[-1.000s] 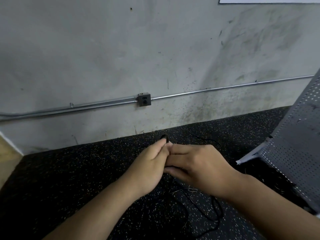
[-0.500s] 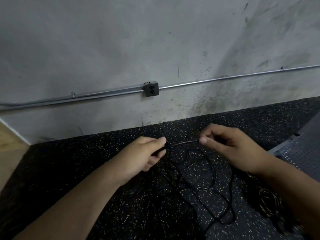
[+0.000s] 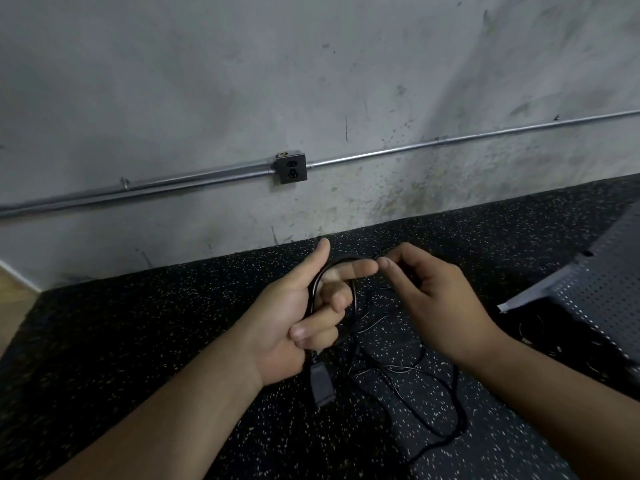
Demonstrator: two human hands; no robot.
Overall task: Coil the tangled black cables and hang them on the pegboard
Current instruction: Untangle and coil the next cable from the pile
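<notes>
One loop of black cable point(image 3: 354, 299) sits in your left hand point(image 3: 287, 317), lower fingers point(image 3: 306, 332) curled round it, plug point(image 3: 322, 386) hanging below. Your right hand point(image 3: 436, 299) pinches the cable near the loop's top. Make each new loop the same size. The rest lies tangled on the floor point(image 3: 138, 341), so pull slowly. The pegboard point(image 3: 602, 289) edge is close on your right; the left has more room.
</notes>
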